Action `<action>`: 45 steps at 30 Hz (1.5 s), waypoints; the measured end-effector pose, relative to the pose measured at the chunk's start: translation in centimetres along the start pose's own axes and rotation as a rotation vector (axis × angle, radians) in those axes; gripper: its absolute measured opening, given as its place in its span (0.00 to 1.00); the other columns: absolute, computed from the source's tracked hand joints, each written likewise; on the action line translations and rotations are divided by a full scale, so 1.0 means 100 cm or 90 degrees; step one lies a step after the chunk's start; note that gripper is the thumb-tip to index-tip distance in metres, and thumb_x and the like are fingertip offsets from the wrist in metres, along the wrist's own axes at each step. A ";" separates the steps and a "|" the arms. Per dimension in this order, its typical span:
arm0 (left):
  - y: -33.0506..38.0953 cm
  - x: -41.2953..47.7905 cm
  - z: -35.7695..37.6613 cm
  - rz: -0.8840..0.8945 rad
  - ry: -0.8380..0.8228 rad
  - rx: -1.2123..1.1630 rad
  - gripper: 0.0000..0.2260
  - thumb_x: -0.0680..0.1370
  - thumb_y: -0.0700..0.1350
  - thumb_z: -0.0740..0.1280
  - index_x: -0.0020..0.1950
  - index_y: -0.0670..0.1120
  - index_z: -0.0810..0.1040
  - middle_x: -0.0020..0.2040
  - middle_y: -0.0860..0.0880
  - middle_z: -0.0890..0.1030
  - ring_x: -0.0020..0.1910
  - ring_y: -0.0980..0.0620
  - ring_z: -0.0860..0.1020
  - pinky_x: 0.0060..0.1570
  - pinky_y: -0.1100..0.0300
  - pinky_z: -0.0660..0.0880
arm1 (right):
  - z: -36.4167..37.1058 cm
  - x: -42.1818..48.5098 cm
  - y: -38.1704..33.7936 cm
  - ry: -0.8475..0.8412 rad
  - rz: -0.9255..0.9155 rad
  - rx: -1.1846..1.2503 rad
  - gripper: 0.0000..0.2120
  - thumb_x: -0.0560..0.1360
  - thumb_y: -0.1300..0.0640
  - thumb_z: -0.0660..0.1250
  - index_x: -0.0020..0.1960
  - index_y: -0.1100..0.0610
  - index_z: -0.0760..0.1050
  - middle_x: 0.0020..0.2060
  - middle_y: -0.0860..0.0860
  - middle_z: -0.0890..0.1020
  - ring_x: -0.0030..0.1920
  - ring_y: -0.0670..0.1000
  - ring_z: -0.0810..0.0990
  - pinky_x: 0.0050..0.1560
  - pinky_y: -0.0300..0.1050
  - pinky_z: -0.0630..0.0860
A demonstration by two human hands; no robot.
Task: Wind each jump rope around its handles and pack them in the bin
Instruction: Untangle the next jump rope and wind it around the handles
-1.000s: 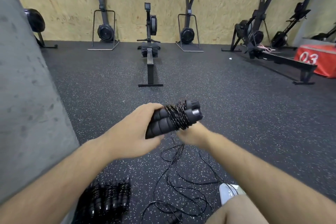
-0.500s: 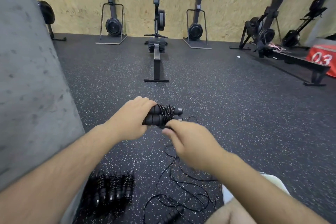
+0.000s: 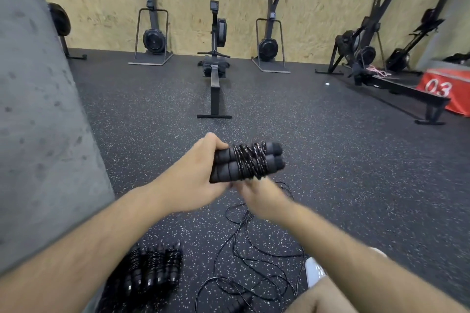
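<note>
- Since half a second ago, your right hand (image 3: 259, 195) had dropped from above the handles (image 3: 248, 162) to just beneath them (fingers blurred, so I couldn't tell their grip).
- Your left hand (image 3: 195, 178) held the handles, fingers clamped.
- Loose rope (image 3: 244, 256) lay below them, so winding wasn't finished.
- The wall (image 3: 38, 122) stood left of the handles; open floor (image 3: 356, 173) lay right.
</note>
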State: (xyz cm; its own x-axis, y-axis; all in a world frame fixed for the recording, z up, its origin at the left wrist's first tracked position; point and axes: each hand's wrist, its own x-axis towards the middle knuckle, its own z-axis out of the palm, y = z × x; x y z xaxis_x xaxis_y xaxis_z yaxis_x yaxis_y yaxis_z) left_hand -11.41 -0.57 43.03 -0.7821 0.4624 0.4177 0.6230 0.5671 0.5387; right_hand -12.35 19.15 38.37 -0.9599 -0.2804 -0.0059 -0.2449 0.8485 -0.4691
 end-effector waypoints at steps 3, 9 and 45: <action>-0.020 0.001 0.000 -0.013 -0.044 0.187 0.19 0.71 0.38 0.69 0.60 0.46 0.68 0.53 0.49 0.70 0.52 0.49 0.71 0.55 0.53 0.70 | 0.044 -0.031 -0.033 -0.013 -0.081 0.014 0.14 0.85 0.48 0.51 0.52 0.56 0.68 0.44 0.55 0.79 0.41 0.53 0.75 0.44 0.50 0.73; -0.033 0.002 -0.002 -0.037 -0.149 0.362 0.17 0.71 0.37 0.67 0.57 0.46 0.67 0.52 0.51 0.68 0.51 0.50 0.68 0.56 0.51 0.69 | 0.004 -0.070 -0.083 -0.016 -0.125 -0.181 0.11 0.85 0.48 0.51 0.50 0.53 0.65 0.39 0.50 0.74 0.40 0.57 0.73 0.41 0.48 0.65; 0.013 0.006 0.014 -0.197 0.078 -0.586 0.14 0.85 0.46 0.60 0.67 0.61 0.76 0.65 0.46 0.80 0.56 0.46 0.78 0.50 0.51 0.78 | -0.008 -0.034 -0.034 0.393 -0.327 0.071 0.23 0.82 0.57 0.58 0.76 0.63 0.66 0.50 0.51 0.76 0.47 0.48 0.74 0.51 0.38 0.71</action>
State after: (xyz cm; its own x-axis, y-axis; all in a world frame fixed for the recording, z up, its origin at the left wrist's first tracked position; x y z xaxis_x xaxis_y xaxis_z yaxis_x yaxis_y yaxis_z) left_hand -11.04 1.38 42.97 -0.9377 0.2797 0.2063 0.1771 -0.1263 0.9761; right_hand -8.33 17.60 40.69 -0.6419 -0.2969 0.7070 -0.6914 0.6227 -0.3662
